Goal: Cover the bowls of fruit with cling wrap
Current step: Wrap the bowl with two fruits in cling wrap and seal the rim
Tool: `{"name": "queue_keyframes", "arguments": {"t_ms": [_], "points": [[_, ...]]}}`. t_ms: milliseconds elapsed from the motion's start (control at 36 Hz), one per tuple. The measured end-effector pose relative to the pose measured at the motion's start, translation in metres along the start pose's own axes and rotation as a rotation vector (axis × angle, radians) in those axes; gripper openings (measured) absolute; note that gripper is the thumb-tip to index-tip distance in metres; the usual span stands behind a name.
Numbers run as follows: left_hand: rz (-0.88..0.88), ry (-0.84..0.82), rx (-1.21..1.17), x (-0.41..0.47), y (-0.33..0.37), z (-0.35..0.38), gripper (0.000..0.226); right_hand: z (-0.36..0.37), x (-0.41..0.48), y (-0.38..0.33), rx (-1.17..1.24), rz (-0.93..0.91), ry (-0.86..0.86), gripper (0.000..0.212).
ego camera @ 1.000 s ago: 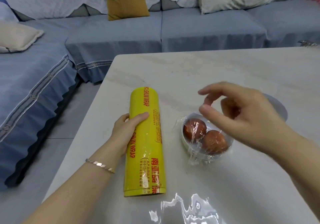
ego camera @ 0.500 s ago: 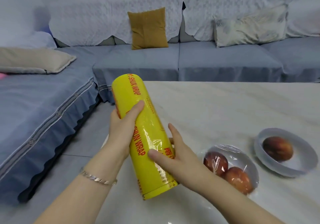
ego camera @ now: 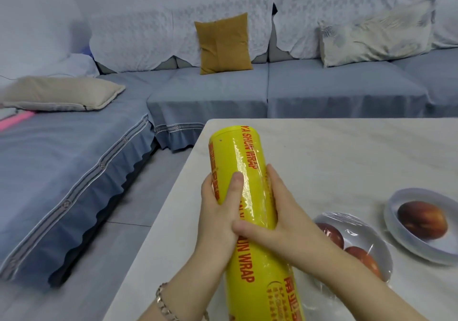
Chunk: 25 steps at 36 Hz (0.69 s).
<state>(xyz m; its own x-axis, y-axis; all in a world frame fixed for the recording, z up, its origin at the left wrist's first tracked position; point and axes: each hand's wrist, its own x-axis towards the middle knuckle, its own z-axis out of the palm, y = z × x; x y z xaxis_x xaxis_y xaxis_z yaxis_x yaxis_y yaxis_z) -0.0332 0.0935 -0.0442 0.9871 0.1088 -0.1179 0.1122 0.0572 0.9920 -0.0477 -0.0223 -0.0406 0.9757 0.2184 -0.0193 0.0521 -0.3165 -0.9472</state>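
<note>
Yellow cling wrap roll [ego camera: 250, 211], red lettering; white bowls [ego camera: 418, 241]; mustard cushion [ego camera: 224, 43]; blue-grey sofa [ego camera: 334, 90].

A single wide-angle camera worn on the person's head looks forward and down across a pale counter [ego camera: 347, 162], its lens bending the counter's edges. Close under the lens, the left hand [ego camera: 218, 219] and right hand [ego camera: 285, 231] fill the lower middle of the frame around a yellow roll of cling wrap [ego camera: 247, 196], both forearms entering from the bottom edge. Two bowls sit low at right, the wrapped bowl [ego camera: 366, 241] nearer than the open bowl [ego camera: 421, 243], which the right edge cuts. Beyond the counter the view reaches a blue-grey sofa [ego camera: 247, 90] along the far wall and left side. No second view exists.
</note>
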Motion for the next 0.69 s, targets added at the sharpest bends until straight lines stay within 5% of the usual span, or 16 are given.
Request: {"name": "queue_keyframes", "arguments": {"t_ms": [111, 306, 444, 694], "points": [[-0.013, -0.03, 0.01, -0.004, -0.002, -0.002, 0.068, 0.0, 0.002, 0.008, 0.053, -0.016, 0.141, 0.094], [-0.006, -0.089, 0.082, -0.013, -0.001, -0.003, 0.063, -0.005, 0.023, 0.001, 0.21, 0.038, 0.212, 0.098], [0.016, -0.138, 0.176, -0.019, -0.003, -0.007, 0.089, -0.018, 0.046, -0.013, 0.367, 0.059, 0.29, 0.069], [0.213, 0.114, 0.328, 0.016, -0.018, -0.009, 0.08, -0.047, 0.031, 0.024, 0.156, 0.163, 0.32, 0.041]]}}
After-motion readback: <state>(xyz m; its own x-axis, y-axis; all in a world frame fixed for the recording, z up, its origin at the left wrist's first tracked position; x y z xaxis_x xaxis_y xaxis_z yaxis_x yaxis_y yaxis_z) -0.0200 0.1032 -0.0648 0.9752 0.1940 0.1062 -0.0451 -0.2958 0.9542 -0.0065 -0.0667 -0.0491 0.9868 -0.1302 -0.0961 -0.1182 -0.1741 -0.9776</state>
